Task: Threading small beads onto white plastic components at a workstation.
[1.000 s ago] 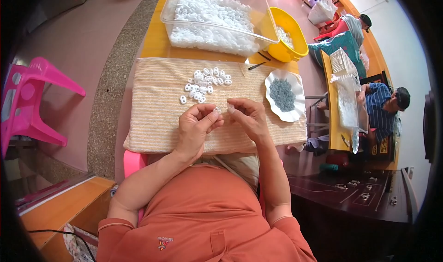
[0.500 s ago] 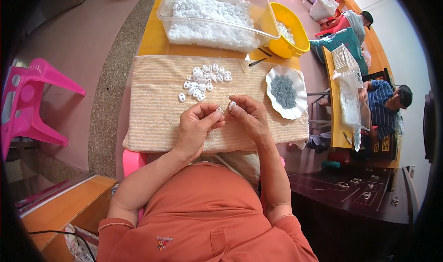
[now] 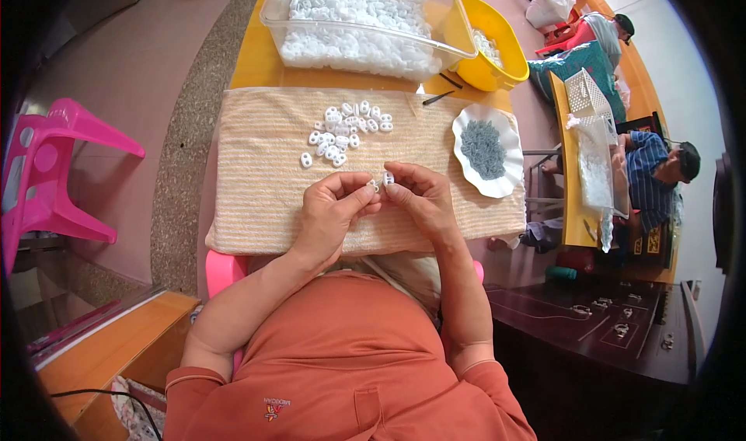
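Note:
My left hand [image 3: 336, 205] pinches a small pale clip-like piece [image 3: 374, 185] between thumb and fingertips. Close beside it, my right hand [image 3: 422, 200] grips a small white oval plastic piece with two holes [image 3: 388, 179]. Both hands hover over the near part of a striped, peach-coloured towel [image 3: 260, 169]. Beyond them lies a loose pile of white two-holed oval pieces [image 3: 339, 133], one resting a little apart at its lower left. To the right, a white scalloped dish [image 3: 510, 178] carries many small grey-blue pieces [image 3: 482, 147].
A clear tub [image 3: 365, 31] full of white pieces stands at the table's far side, beside a yellow basin [image 3: 509, 64]. A dark thin tool [image 3: 438, 97] lies by the towel's far edge. At left stands a pink stool [image 3: 66, 181]. A person in a striped shirt [image 3: 646, 173] sits at another table.
My right hand has turned the white oval piece so that its holes show more. Both hands stay close together; the view has shifted slightly.

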### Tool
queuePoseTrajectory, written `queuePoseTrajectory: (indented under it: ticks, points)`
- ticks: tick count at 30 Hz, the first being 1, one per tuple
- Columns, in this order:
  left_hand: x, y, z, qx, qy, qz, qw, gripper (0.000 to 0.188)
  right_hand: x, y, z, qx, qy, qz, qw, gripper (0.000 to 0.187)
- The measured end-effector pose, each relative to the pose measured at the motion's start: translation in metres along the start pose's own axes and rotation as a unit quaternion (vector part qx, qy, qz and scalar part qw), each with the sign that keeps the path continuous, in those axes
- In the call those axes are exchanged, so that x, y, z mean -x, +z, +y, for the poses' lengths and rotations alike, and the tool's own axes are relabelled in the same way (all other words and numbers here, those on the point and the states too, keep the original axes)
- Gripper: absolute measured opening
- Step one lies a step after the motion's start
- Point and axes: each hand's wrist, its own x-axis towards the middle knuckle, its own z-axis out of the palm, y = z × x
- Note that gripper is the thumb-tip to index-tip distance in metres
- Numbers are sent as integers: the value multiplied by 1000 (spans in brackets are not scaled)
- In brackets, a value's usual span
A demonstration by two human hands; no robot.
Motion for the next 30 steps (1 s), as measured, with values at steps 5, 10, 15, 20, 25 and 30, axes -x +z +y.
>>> queuePoseTrajectory:
  ticks: [5, 10, 15, 20, 25, 30]
  points:
    - [0, 0, 1, -4, 3, -3, 1000, 17, 0, 0, -3, -2, -2, -5, 1000, 28]
    - [0, 0, 1, -14, 1, -12, 1000, 17, 1, -1, -2, -9, 9, -10, 1000, 28]
    - [-1, 0, 0, -7, 1, -20, 1000, 16, 2, -3, -1, -17, 13, -14, 1000, 29]
    - [-1, 0, 0, -1, -3, -23, 1000, 15, 2, -7, 3, -18, 10, -23, 1000, 29]
    - [-1, -2, 0, -5, -9, -25, 1000, 14, 2, -3, -1, -38, 8, -30, 999, 28]
    - [-1, -1, -1, -10, -4, -24, 1000, 14, 2, -4, -1, -33, 19, -24, 999, 28]
